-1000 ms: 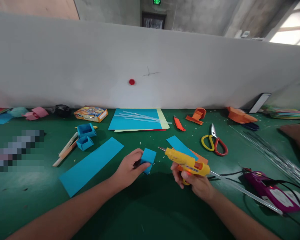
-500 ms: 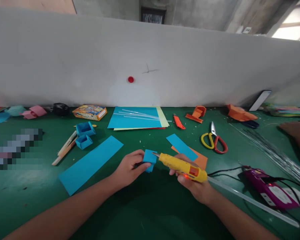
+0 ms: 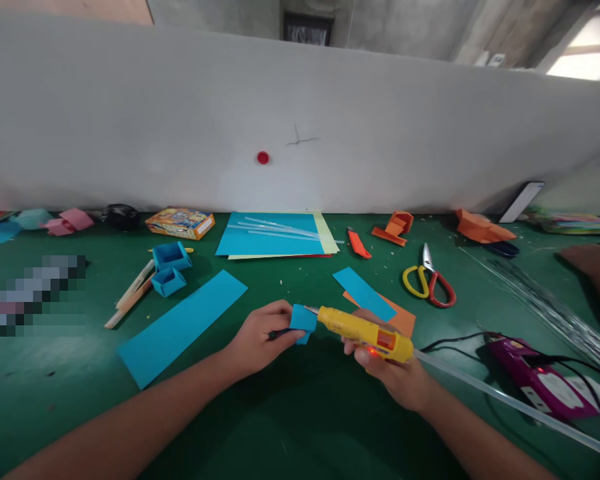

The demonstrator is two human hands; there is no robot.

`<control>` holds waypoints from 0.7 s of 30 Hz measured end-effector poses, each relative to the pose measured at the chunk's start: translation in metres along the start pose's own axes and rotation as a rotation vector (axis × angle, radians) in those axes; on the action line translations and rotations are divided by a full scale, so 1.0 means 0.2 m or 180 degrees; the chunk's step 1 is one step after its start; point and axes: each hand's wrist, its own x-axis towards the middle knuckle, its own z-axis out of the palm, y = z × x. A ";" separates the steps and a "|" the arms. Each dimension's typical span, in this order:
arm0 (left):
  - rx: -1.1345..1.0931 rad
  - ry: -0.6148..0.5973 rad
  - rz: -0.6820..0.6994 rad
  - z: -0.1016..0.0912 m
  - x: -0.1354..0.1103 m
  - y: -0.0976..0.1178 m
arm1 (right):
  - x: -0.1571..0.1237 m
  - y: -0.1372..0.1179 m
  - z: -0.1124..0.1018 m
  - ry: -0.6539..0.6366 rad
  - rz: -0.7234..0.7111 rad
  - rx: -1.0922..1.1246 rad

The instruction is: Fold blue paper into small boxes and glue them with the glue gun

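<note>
Paper box (image 3: 303, 320) in left hand (image 3: 260, 337), at glue gun (image 3: 363, 329) nozzle

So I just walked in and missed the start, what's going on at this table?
A person works with both hands over a green table. The left hand holds a small blue paper box; the right hand grips a yellow glue gun, its nozzle tip at the box's side. A clear glue stick juts from the gun's back. Scissors, a blue paper strip and two more blue boxes lie nearby.
</note>
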 end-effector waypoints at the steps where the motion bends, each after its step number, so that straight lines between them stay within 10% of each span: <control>1: 0.0003 0.0006 -0.0004 0.00 0.00 0.00 | 0.00 0.00 0.00 0.0007 0.0021 0.0004; 21: 0.0197 -0.0165 -0.0044 0.00 0.00 0.02 | 0.00 0.02 0.01 0.0018 0.0410 0.0079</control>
